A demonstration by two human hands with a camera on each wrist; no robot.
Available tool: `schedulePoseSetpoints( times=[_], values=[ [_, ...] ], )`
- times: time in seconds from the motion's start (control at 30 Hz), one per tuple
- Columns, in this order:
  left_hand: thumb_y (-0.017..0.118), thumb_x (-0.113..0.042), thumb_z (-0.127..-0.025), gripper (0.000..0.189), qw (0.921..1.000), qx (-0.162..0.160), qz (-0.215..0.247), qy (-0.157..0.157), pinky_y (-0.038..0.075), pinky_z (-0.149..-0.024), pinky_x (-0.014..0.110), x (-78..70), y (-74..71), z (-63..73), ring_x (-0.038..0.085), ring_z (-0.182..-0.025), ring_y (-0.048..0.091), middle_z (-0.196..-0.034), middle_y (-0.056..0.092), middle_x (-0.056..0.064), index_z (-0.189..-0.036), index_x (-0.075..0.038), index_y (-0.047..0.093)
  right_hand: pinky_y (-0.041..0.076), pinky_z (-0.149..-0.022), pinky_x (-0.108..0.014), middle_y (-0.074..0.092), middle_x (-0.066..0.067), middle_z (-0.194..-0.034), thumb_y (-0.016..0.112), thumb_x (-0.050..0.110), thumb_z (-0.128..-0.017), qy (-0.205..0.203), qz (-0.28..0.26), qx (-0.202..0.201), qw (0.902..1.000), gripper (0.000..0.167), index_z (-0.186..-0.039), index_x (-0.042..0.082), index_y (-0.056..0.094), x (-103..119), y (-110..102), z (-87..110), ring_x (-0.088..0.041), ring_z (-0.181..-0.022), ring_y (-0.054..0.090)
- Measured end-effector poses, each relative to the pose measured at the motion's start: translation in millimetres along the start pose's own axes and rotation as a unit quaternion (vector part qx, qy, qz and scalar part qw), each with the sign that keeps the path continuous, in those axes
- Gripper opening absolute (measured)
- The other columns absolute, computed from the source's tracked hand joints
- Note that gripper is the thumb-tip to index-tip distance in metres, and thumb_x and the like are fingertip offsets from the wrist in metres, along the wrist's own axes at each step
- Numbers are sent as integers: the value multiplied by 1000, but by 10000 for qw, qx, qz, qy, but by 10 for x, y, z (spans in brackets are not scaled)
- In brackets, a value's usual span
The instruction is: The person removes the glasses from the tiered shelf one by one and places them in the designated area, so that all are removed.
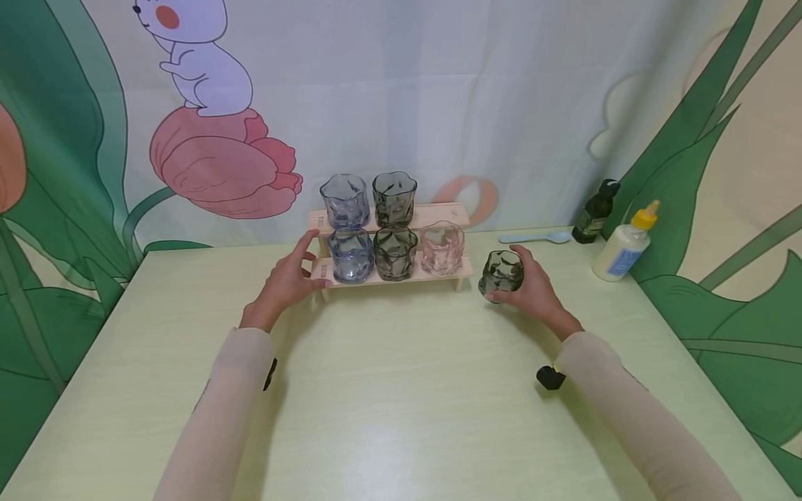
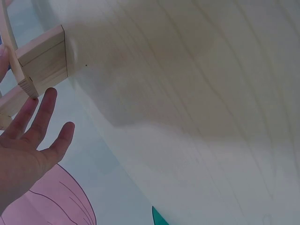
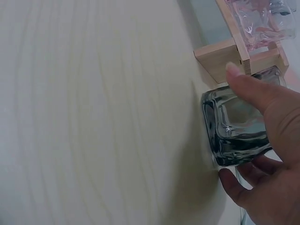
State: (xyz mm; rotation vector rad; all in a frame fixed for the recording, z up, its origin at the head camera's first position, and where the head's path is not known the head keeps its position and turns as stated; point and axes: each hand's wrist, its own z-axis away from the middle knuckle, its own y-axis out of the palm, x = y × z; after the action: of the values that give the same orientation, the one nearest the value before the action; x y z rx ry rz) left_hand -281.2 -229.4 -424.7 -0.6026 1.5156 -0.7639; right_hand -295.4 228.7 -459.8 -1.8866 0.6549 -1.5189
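A two-tier wooden rack (image 1: 401, 274) holds several wavy glass cups. Blue cups (image 1: 351, 256) and smoky grey cups (image 1: 395, 254) stand on both tiers, and a pink cup (image 1: 442, 248) is on the lower one. At the rack's left end, my left hand (image 1: 285, 284) holds it, thumb on the lower shelf and fingers spread toward the upper one. The wrist view shows fingertips (image 2: 50, 93) against the shelf's end. Beyond the rack's right end, my right hand (image 1: 535, 289) grips another smoky grey cup (image 3: 236, 124) between thumb and fingers, close over the table.
On the back right of the pale table (image 1: 388, 390) lies a light blue spoon (image 1: 532, 238). Beside it stand a dark bottle (image 1: 594, 214) with a black cap and a white bottle (image 1: 620, 250) with a yellow nozzle. A printed curtain (image 1: 388, 83) hangs behind the table.
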Motion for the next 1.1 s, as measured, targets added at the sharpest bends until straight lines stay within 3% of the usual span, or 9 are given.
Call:
schedulePoseSetpoints(
  times=[0.17,0.63,1.1],
  values=[
    [78,-14,-87,100,10000,-22,15,14,51,-93,56,-7,-6,4,43,-113,62,-142,51,23,-159,-31,11,34,-108,-66,33,-33,-150,88,34,-76,13,0,249,9997,118,-161,18,9,48,-88,-10,-48,-138,35],
    [78,-15,-86,102,10000,13,33,-36,51,-94,56,-14,-1,-2,43,-114,62,-143,51,23,-160,-32,10,35,-107,-67,24,-27,-157,83,39,-81,-115,-221,240,9994,112,-162,23,7,346,-419,-240,-46,-144,31],
    [79,-15,-86,103,9999,5,82,-89,54,-90,53,-17,-2,-2,43,-114,63,-143,51,22,-159,-34,10,36,-107,-64,28,-26,-154,87,29,-78,-724,-227,176,9970,111,-161,22,13,900,-343,-646,-44,-141,34]
  ],
)
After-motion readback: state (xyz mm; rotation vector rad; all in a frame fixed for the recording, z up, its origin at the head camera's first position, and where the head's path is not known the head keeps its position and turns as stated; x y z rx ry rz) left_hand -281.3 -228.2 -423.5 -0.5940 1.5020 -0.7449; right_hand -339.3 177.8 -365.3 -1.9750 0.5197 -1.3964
